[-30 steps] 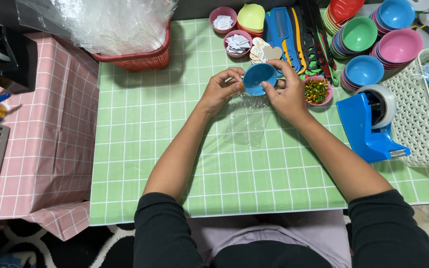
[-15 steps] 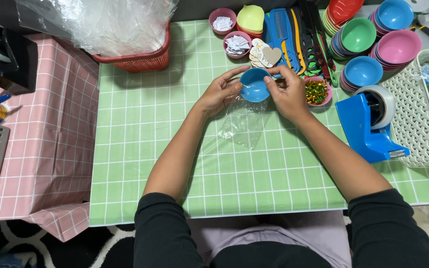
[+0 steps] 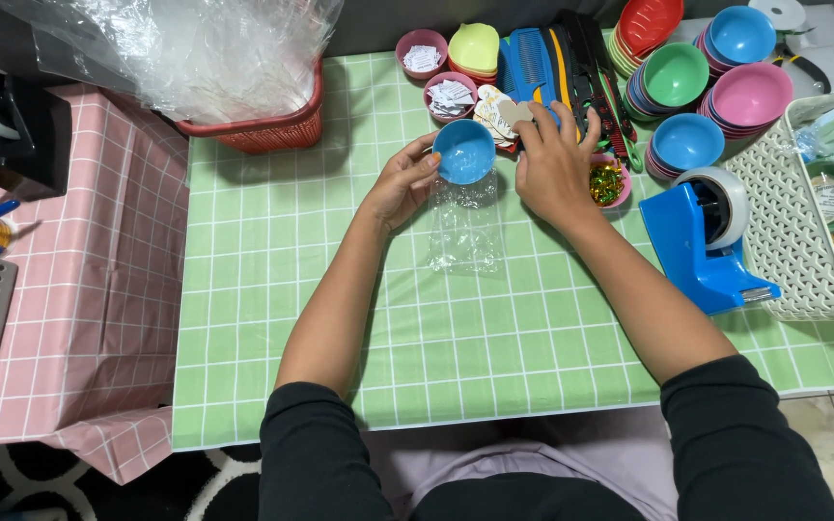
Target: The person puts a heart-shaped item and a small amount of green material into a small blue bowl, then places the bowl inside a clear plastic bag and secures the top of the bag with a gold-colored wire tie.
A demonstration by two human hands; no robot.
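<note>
left hand (image 3: 400,185) grips the small round blue plastic bowl (image 3: 463,150) just above a clear cellophane bag (image 3: 465,230); right hand (image 3: 554,166), fingers loosely curled, rests on heart-shaped paper tags (image 3: 504,118). best keep the bowl level.

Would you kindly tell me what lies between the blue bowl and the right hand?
Head view: only bare green cloth between blue bowl and right hand.
</note>
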